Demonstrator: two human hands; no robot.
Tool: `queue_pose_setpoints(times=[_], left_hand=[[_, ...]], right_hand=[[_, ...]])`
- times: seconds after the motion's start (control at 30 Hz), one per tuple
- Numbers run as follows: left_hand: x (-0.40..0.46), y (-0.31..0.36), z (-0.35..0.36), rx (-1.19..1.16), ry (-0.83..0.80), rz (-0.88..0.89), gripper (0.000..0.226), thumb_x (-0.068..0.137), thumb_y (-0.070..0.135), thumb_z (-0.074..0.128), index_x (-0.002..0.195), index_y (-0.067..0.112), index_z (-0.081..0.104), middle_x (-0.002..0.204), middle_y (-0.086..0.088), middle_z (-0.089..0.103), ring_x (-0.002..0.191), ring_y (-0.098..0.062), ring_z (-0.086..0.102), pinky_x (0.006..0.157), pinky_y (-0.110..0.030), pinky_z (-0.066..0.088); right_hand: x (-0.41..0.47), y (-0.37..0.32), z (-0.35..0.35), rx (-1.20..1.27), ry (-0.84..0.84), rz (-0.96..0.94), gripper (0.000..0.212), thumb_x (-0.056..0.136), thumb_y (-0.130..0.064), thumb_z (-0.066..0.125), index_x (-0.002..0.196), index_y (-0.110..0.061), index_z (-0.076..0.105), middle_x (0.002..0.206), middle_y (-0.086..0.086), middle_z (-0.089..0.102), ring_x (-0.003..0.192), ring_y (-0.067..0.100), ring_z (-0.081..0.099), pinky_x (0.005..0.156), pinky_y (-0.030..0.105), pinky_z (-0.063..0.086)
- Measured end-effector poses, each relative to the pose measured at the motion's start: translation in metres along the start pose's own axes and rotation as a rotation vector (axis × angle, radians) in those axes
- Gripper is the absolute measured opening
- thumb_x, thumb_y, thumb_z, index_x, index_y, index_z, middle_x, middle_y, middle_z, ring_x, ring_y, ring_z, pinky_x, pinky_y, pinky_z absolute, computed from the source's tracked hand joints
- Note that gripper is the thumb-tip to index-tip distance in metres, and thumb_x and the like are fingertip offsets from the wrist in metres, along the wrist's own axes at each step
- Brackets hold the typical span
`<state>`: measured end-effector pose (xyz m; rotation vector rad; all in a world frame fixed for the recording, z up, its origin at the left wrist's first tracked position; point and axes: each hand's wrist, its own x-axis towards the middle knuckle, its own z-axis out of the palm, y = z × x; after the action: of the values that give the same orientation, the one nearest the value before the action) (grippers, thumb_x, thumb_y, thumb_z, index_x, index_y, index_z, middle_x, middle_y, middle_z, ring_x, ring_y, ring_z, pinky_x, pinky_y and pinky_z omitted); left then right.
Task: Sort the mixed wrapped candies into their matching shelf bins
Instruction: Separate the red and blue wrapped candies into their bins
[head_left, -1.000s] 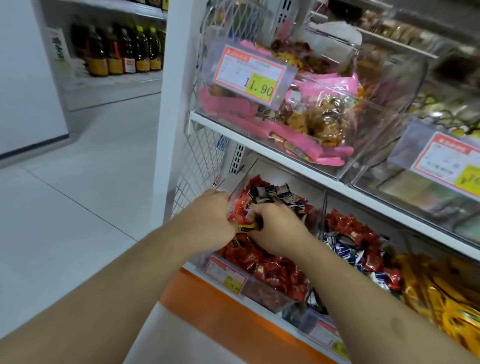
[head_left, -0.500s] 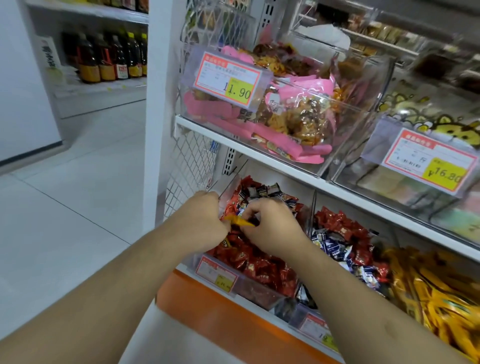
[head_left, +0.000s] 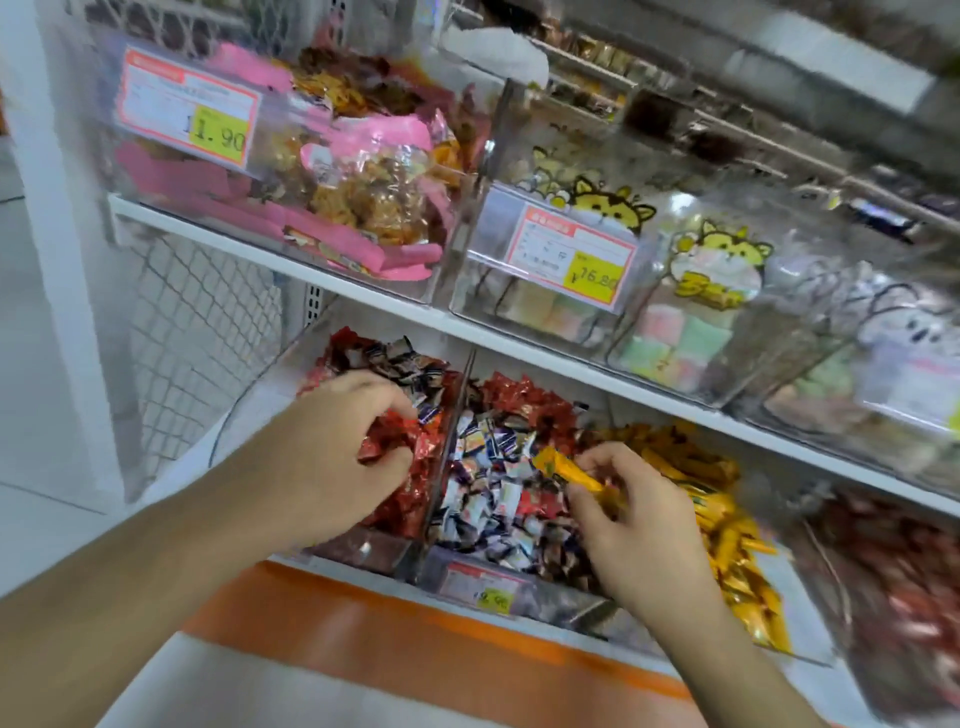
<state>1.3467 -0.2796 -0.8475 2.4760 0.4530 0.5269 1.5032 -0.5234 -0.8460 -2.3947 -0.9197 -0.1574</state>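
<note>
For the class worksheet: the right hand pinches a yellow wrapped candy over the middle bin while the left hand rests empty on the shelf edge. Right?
Not quite. The head view shows the left hand gripping red wrapped candies in the leftmost bin. The right hand does pinch the yellow candy.

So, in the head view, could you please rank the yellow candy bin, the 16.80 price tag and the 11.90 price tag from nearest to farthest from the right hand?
1. Yellow candy bin, just right of the right hand.
2. 16.80 price tag, on the shelf above it.
3. 11.90 price tag, upper left.
</note>
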Motion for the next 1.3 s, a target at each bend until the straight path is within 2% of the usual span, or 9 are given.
queue_pose_setpoints(times=[0.17,0.3,0.43,0.57,0.77,0.9,1.0,1.13,1.3], left_hand=[[-0.005,0.024,0.022,0.026,-0.05,0.095,0.024,0.094,0.041,0.065,0.118,0.044,0.062,0.13,0.035,0.043,0.119,0.014,0.039,0.091,-0.001,0.027],[-0.006,0.029,0.034,0.034,-0.065,0.11,0.023,0.094,0.043,0.064,0.114,0.051,0.056,0.127,0.04,0.041,0.118,0.018,0.036,0.098,-0.005,0.027],[-0.002,0.024,0.032,0.079,-0.065,0.079,0.022,0.091,0.038,0.068,0.11,0.047,0.062,0.126,0.037,0.049,0.119,0.007,0.048,0.104,-0.022,0.039],[0.002,0.008,0.02,0.116,-0.042,0.014,0.028,0.089,0.032,0.072,0.114,0.041,0.064,0.127,0.031,0.052,0.112,0.003,0.054,0.094,-0.018,0.039],[0.008,-0.044,-0.007,0.195,0.019,-0.076,0.048,0.092,0.034,0.067,0.138,0.03,0.054,0.143,0.013,0.048,0.131,-0.015,0.049,0.109,-0.037,0.041],[0.007,-0.083,-0.021,0.242,-0.102,-0.203,0.076,0.098,0.038,0.063,0.161,0.017,0.027,0.167,-0.004,0.025,0.153,-0.023,0.022,0.124,-0.032,0.018],[0.003,-0.104,-0.027,0.162,-0.246,-0.22,0.085,0.101,0.038,0.061,0.164,0.029,0.005,0.171,0.004,0.005,0.157,-0.016,0.007,0.124,-0.027,0.008],[-0.001,-0.122,-0.032,-0.112,-0.352,-0.251,0.096,0.101,0.034,0.061,0.156,0.052,-0.015,0.167,0.023,0.004,0.154,-0.004,0.009,0.121,-0.023,0.016],[0.001,-0.123,-0.04,-0.099,-0.349,-0.252,0.087,0.1,0.044,0.06,0.145,0.071,-0.009,0.167,0.022,0.012,0.151,-0.006,0.026,0.12,-0.024,0.024]], right_hand=[[0.002,0.064,-0.039,-0.149,0.16,0.227,0.013,0.089,-0.023,0.075,0.1,-0.025,0.068,0.096,-0.005,0.069,0.094,0.024,0.062,0.071,0.027,0.036],[0.002,0.083,-0.049,-0.219,0.074,0.303,0.035,0.089,-0.024,0.077,0.123,-0.018,0.072,0.124,0.005,0.071,0.119,0.028,0.062,0.095,0.031,0.045],[0.0,0.079,-0.058,-0.119,0.068,0.269,0.034,0.093,-0.03,0.072,0.127,-0.027,0.067,0.128,-0.005,0.067,0.112,0.02,0.062,0.086,0.027,0.045],[-0.003,0.061,-0.054,-0.087,0.012,0.214,0.034,0.097,-0.032,0.069,0.13,-0.028,0.063,0.133,-0.011,0.061,0.093,0.012,0.061,0.081,0.022,0.041],[-0.008,0.015,-0.032,-0.111,-0.091,0.027,0.037,0.097,-0.033,0.068,0.134,-0.03,0.062,0.128,-0.018,0.057,0.126,0.007,0.054,0.099,0.016,0.036],[-0.006,-0.027,-0.004,-0.051,-0.16,-0.103,0.035,0.098,-0.034,0.066,0.132,-0.037,0.061,0.122,-0.03,0.049,0.118,-0.006,0.046,0.106,0.017,0.037],[0.004,-0.061,0.027,-0.01,-0.231,-0.221,0.035,0.1,-0.034,0.064,0.134,-0.037,0.061,0.127,-0.029,0.052,0.122,-0.006,0.047,0.109,0.018,0.039],[0.034,-0.108,0.082,0.056,-0.322,-0.346,0.035,0.101,-0.028,0.063,0.136,-0.029,0.061,0.133,-0.013,0.06,0.124,0.006,0.05,0.108,0.025,0.044],[0.077,-0.149,0.152,0.021,-0.494,-0.376,0.027,0.097,-0.014,0.062,0.122,-0.022,0.069,0.124,-0.002,0.065,0.112,0.016,0.056,0.098,0.035,0.051]])
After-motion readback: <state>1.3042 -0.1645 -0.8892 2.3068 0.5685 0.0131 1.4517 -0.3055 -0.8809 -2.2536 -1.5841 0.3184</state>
